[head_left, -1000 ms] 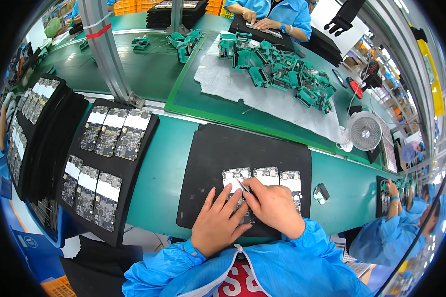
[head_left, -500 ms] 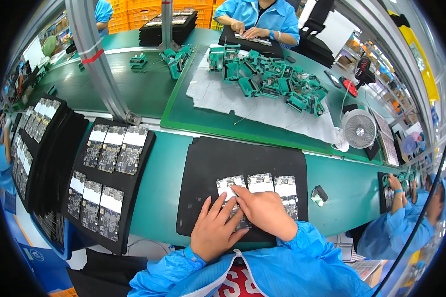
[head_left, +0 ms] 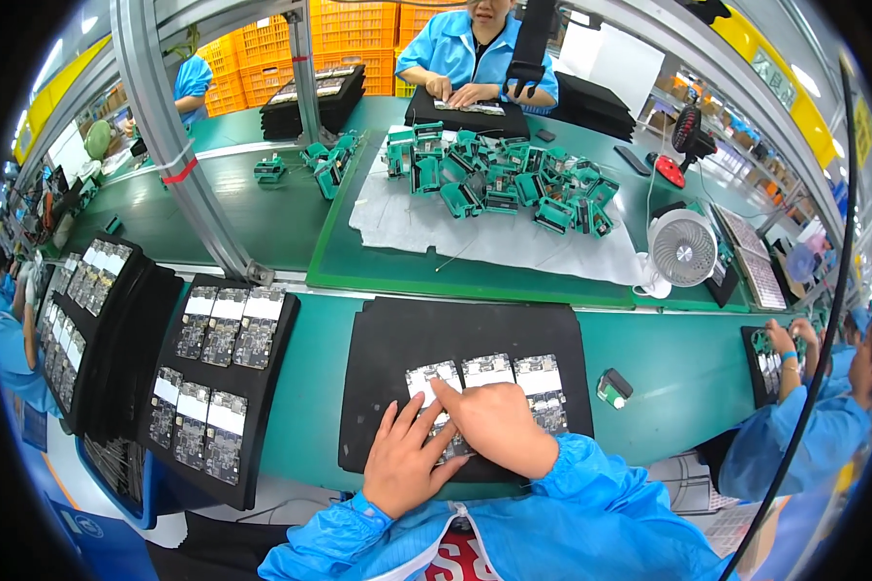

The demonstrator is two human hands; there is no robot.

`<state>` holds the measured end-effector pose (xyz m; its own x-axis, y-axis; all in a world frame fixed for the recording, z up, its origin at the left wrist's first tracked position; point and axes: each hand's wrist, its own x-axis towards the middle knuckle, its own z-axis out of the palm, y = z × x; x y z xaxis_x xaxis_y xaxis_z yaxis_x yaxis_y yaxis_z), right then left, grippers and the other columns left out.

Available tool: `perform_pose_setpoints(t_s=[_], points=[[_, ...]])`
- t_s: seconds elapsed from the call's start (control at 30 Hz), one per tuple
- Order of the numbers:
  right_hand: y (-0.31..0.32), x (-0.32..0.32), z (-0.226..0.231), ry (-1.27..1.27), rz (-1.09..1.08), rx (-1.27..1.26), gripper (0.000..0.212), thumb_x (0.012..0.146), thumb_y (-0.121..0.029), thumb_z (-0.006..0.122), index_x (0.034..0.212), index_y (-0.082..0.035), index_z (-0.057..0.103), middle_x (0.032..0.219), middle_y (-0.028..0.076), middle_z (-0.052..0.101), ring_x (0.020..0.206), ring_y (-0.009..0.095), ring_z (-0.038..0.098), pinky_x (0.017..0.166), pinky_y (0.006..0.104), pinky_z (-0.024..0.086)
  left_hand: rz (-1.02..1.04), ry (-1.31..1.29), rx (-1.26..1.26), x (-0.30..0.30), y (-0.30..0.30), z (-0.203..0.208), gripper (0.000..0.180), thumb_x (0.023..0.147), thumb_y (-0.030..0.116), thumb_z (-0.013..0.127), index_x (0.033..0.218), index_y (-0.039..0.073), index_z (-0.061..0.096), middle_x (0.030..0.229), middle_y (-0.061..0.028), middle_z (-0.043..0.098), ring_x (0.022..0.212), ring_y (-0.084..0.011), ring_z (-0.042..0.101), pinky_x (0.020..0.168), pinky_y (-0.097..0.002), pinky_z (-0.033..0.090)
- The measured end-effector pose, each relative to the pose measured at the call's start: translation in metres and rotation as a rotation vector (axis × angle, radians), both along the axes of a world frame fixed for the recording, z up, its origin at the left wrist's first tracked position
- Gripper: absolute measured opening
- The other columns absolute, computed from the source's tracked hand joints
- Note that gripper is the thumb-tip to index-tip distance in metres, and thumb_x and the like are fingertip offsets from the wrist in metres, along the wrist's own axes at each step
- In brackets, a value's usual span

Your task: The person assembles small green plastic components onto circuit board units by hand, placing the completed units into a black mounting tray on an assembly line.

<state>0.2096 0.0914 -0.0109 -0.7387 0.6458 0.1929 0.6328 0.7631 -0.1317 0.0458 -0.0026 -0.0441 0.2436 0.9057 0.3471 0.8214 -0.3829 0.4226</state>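
Left hand: the left hand [head_left: 409,463] lies palm down at the near edge of the black mat [head_left: 407,339], fingers spread and flat, not gripping; its fingertips rest on the leftmost circuit board [head_left: 428,380].
Right hand: the right hand [head_left: 499,426] comes in from the near edge, loosely curled, the index finger stretched forward with its tip pressing the same board; it grasps nothing that shows, though what lies under the palm cannot be told.
Boards: three circuit boards sit in a row near the mat's near edge, the middle circuit board [head_left: 487,369] and the right circuit board [head_left: 543,382] just beside the first.
Bench: the green bench [head_left: 310,407] carries the mat; a black tray of boards [head_left: 218,378] lies toward its left edge, a small green-and-black device [head_left: 613,388] right of the mat.
Far side: a white fan [head_left: 683,249] and a pile of green parts [head_left: 499,179] on a white sheet.
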Motion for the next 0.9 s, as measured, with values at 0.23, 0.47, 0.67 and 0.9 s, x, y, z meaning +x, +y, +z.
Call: perform_pose_setpoints(t_s=[0.23,0.47,0.67,0.9], points=[[0.028,0.069,0.014,0.229,-0.322,-0.147,0.041,0.094,-0.026,0.068,0.133,-0.020,0.063,0.070,0.014,0.068,0.067,0.036,0.068,0.061,0.0478,0.054,-0.019,0.084,0.005,-0.013,0.003,-0.001,0.048,0.086,0.041,0.076,0.124,0.013,0.071,0.137,-0.0129,0.060,0.135,-0.0370,0.050,0.110,-0.0581,0.039],[0.076,0.201,-0.041,0.040,-0.648,0.120,0.026,0.090,-0.020,0.071,0.114,-0.011,0.068,0.083,0.013,0.071,0.077,0.035,0.069,0.069,0.0481,0.053,-0.159,0.002,0.048,-0.035,0.038,0.037,0.047,0.082,0.034,0.080,0.120,0.009,0.071,0.125,-0.0144,0.065,0.116,-0.0365,0.062,0.098,-0.0490,0.049],[0.133,0.180,0.006,0.331,-0.455,-0.060,0.045,0.093,-0.018,0.068,0.135,-0.006,0.059,0.094,0.014,0.072,0.084,0.034,0.070,0.075,0.0419,0.054,-0.046,0.015,0.195,-0.051,0.115,0.038,0.042,0.083,0.024,0.080,0.120,0.006,0.071,0.122,-0.0161,0.067,0.115,-0.0362,0.062,0.098,-0.0470,0.049],[0.267,0.163,0.058,0.812,-0.396,-0.134,0.047,0.094,-0.017,0.066,0.137,-0.003,0.057,0.089,0.013,0.071,0.074,0.029,0.067,0.071,0.0379,0.052,0.005,-0.092,0.085,-0.067,0.149,-0.012,0.036,0.089,0.025,0.075,0.119,0.005,0.072,0.130,-0.0153,0.064,0.129,-0.0363,0.054,0.112,-0.0497,0.038]])
